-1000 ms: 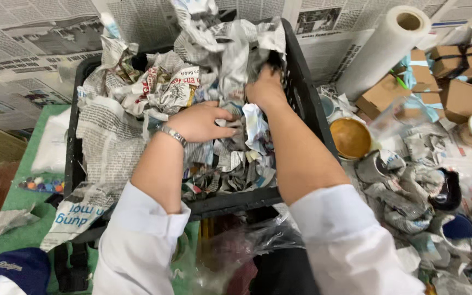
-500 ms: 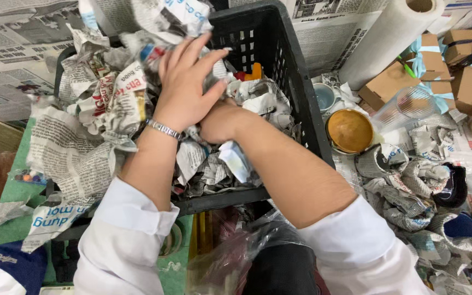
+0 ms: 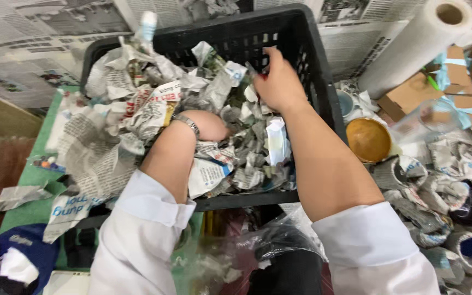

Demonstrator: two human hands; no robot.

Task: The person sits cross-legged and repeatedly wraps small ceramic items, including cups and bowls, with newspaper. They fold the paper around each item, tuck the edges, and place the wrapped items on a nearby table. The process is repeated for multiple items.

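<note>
Your left hand is buried in crumpled, torn newspaper; grip can't be told. Your right hand pinches a small scrap at the far wall of the black crate, hands apart.

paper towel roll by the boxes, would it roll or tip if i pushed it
The paper towel roll lies on its side, so it would probably roll rather than tip. Its hollow core suggests it is light. The cardboard boxes beside it might stop it.
</note>
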